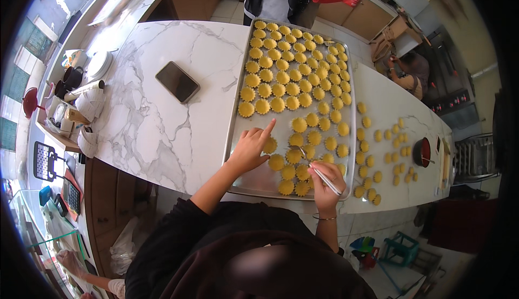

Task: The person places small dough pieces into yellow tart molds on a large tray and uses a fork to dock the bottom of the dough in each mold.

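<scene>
A large metal baking tray [235,137] holds rows of small yellow fluted tart shells [278,90]. My right hand [328,185] is closed round a white-handled fork [326,179], its metal tip over the shells in the tray's near part. My left hand [250,148] is over the tray's near left side, its index finger stretched out and its thumb apart. Between that finger and thumb lies one tart shell [270,145]; whether the hand touches it I cannot tell. Bare metal shows around the left hand.
More yellow shells [371,161] lie on the marble table [162,126] right of the tray, near a dark bowl [421,152]. A phone [177,82] lies to the left. One person stands beyond the tray; another is low down at the far right.
</scene>
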Demonstrator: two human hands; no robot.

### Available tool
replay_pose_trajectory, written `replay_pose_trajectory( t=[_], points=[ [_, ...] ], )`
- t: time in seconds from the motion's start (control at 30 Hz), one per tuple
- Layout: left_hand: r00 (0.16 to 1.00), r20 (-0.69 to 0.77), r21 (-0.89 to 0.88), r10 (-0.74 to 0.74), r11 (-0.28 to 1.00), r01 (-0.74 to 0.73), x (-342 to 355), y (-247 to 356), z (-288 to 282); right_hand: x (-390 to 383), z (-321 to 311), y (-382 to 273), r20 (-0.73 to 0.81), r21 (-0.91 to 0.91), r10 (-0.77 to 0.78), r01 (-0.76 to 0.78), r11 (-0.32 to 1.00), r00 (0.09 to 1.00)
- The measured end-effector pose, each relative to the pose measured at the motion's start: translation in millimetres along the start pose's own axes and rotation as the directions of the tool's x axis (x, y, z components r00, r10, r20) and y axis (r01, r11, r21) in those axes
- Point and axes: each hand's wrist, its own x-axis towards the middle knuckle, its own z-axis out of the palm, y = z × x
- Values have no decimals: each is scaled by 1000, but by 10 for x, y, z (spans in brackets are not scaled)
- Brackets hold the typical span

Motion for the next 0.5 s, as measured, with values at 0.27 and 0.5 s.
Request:
replay_pose_trajectory(
  t=[0.27,0.5],
  points=[
    [989,-142,-141,-32,990,12,-177,-115,47,137,380,-18,241,45,-193,188,981,951],
    [971,-237,-178,-25,984,-18,-181,-132,135,158,488,34,287,56,-231,224,973,930]
  ],
)
